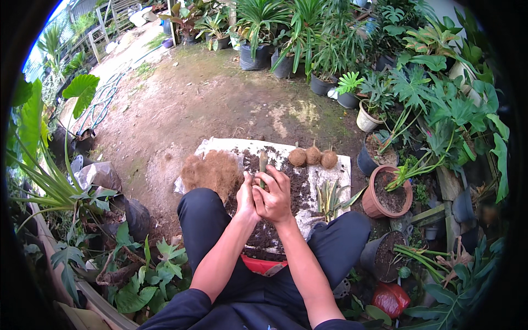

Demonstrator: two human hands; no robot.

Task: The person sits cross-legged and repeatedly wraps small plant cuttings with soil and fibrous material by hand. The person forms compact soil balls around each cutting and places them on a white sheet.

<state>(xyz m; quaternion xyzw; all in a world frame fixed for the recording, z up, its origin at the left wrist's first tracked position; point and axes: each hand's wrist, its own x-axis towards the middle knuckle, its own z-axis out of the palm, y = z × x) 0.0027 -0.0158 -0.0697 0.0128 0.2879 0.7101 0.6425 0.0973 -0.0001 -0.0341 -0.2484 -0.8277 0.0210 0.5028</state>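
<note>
My left hand [247, 199] and my right hand [274, 197] are pressed together over the soil, fingers closed around the lower part of a short grey-green plant cutting [263, 160]. Its top stands upright above my fingers, while whatever surrounds its base inside my palms is hidden. Dark loose soil [294, 190] is spread on a white sheet [341, 171] under my hands. A heap of brown coir fibre [210, 173] lies to the left. Along the far right part of the sheet sit three round fibre-covered balls [313, 155] with short stems on top.
Variegated long leaves [329, 202] lie on the sheet by my right knee. A terracotta-coloured pot [379, 203] and dark pots of plants line the right side. Leafy plants [137, 286] crowd the lower left. A blue hose [104, 99] runs across the ground at far left.
</note>
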